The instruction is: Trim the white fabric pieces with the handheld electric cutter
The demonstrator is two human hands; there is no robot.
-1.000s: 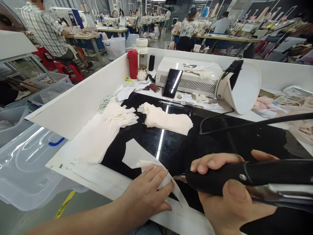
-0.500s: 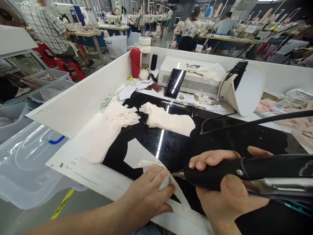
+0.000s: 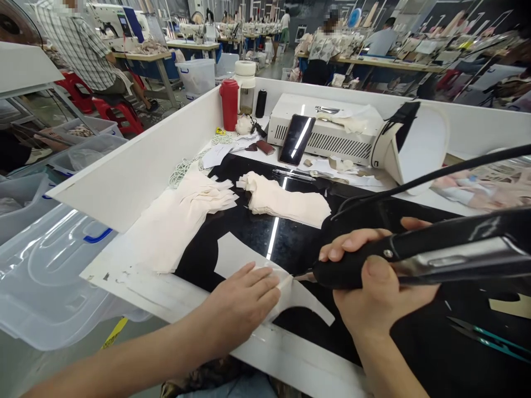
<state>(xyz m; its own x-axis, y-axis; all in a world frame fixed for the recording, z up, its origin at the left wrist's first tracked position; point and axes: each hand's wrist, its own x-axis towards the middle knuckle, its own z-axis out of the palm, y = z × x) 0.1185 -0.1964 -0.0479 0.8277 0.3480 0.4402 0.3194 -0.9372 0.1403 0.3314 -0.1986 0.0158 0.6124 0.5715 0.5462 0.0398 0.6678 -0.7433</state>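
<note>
Right hand [image 3: 375, 301] grips smooth black tool [image 3: 440, 243]; flat left hand [image 3: 243, 298] presses thin, curved white sheet [image 3: 301, 296].

Even, cool light is filling the room, while a hard white streak is glaring off the glossy black bench top [image 3: 298, 243] — another is crossing the phone [image 3: 295, 142]. The clear plastic bin [image 3: 50, 271] is catching highlights. Wide-lens distortion is stretching the edges, the upper right corner is sitting dark, and distant sewing machines [image 3: 229, 31] are looking soft.
</note>
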